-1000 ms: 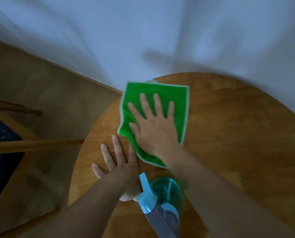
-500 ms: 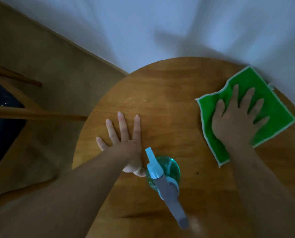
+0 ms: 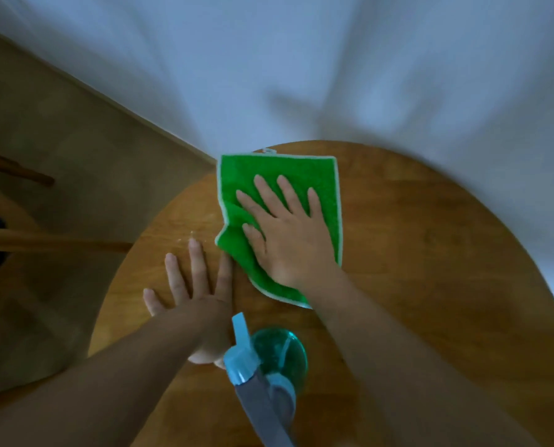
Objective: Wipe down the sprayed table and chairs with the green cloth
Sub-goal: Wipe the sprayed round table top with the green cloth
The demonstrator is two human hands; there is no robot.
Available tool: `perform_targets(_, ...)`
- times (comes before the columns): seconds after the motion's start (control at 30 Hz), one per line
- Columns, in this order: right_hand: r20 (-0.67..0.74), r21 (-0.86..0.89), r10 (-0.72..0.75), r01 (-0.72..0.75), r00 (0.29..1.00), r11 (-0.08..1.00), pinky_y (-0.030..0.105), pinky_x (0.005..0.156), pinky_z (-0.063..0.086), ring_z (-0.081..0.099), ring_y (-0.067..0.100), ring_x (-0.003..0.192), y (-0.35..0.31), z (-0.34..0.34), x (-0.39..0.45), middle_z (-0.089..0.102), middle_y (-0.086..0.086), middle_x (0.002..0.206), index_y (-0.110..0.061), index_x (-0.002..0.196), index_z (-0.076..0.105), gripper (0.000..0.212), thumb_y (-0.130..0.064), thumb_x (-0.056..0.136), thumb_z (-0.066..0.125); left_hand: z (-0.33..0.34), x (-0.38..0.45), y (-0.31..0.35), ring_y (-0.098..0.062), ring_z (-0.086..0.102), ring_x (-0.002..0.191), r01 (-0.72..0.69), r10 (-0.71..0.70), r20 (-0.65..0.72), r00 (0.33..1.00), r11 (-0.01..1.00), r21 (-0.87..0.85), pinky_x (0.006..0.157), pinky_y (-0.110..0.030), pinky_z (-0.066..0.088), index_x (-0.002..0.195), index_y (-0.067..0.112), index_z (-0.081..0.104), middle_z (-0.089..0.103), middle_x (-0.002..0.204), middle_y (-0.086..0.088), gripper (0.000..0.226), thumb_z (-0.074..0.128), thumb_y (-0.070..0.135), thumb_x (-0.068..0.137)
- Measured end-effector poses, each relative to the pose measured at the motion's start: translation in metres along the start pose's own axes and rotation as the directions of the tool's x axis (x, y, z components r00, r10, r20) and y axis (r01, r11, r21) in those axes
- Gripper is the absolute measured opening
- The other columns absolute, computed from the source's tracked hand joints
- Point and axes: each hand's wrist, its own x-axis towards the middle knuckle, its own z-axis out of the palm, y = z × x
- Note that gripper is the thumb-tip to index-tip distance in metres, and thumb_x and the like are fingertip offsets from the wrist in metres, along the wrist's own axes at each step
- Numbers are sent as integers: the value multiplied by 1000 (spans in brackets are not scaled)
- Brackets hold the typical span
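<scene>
A pale wall (image 3: 301,75) rises behind the round wooden table (image 3: 430,253), and the light is dim enough that you should read fine detail with caution.

In the head view, your only one, your right hand (image 3: 288,233) lies flat on the green cloth (image 3: 278,169) with fingers straight and spread, pressing it to the tabletop at the far-left edge, close to the wall. The cloth's near corner reaches toward your left hand (image 3: 191,285), which rests palm-down on bare wood with fingers splayed; its index finger lies just beside the cloth's edge, perhaps touching it. A teal spray bottle (image 3: 269,359) stands at the near edge, just beside your left wrist. Part of a wooden chair (image 3: 53,243) shows to the left, well apart from the cloth.

You look to be mid-wipe on the tabletop. A few pale specks beside the cloth's left edge may be spray residue, though the blur makes that uncertain. How much of the top is already dry cannot be told. The chair shows no sign of wiping, so judge the chairs as left to do.
</scene>
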Motion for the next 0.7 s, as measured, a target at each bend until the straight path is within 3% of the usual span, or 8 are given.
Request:
perform_targets(0.13,-10,8,396,-396,918,918,54,116,-2,-4,22,149,73,-4,-37,-6,-10,162,-44,151,0,61,-63,94,6,-21,-13,-1,-44,-52,117,-79,87,156,984,995,-59,105,-70,-10,116,33,-59,-73,106,-10,150,85,32,70)
perform_targets(0.27,-1,123,780,-775,625,620,61,116,1,-4,31,148,106,-8,-86,-6,0,163,-39,152,-2,72,-70,88,5,-24,-18,0,-44,-53,116,-102,113,187,976,993,-63,105,-71,-10,120,31,-56,-72,109,-12,147,83,32,72)
perform_targets(0.33,21,149,854,-847,519,511,64,113,0,-5,37,147,102,-8,-87,-7,5,163,-34,153,-3,77,-71,86,5,-23,-18,0,-44,-53,115,-95,106,193,975,993,-62,105,-71,-11,120,31,-56,-72,108,-12,146,82,31,73)
perform_targets(0.4,36,137,875,-869,483,475,68,111,-1,-7,41,146,96,-10,-67,-10,8,162,-31,153,-6,78,-70,86,3,-24,-17,-1,-44,-55,113,-84,96,192,977,994,-68,105,-72,-10,119,31,-57,-73,104,-11,143,80,28,75)
perform_targets(0.47,19,104,838,-835,545,540,70,110,-1,-8,43,146,86,-11,-39,-11,9,162,-31,153,-7,76,-69,87,3,-23,-16,0,-44,-55,113,-87,99,188,977,994,-69,105,-72,-10,118,31,-57,-74,103,-11,140,77,24,78)
perform_targets(0.53,-9,72,718,-716,696,694,70,110,-2,-8,42,146,66,-9,-9,-11,8,162,-33,153,-6,72,-67,90,5,-22,-15,0,-44,-54,114,-91,103,182,978,993,-74,106,-71,-9,119,32,-56,-73,107,-11,139,76,24,79)
perform_targets(0.63,-15,15,417,-417,909,909,67,109,-8,-13,38,146,20,-5,25,-13,2,162,-38,152,-5,67,-64,92,5,-20,-15,-1,-42,-54,116,-94,104,168,980,993,-69,107,-71,-8,121,34,-56,-72,110,-9,143,80,30,75)
perform_targets(0.7,0,-15,218,-218,976,976,65,110,-9,-12,34,147,0,-3,34,-9,-2,162,-41,151,-1,63,-63,93,8,-20,-14,-1,-42,-52,118,-90,101,176,979,994,-68,107,-70,-7,122,35,-55,-71,113,-9,145,82,31,73)
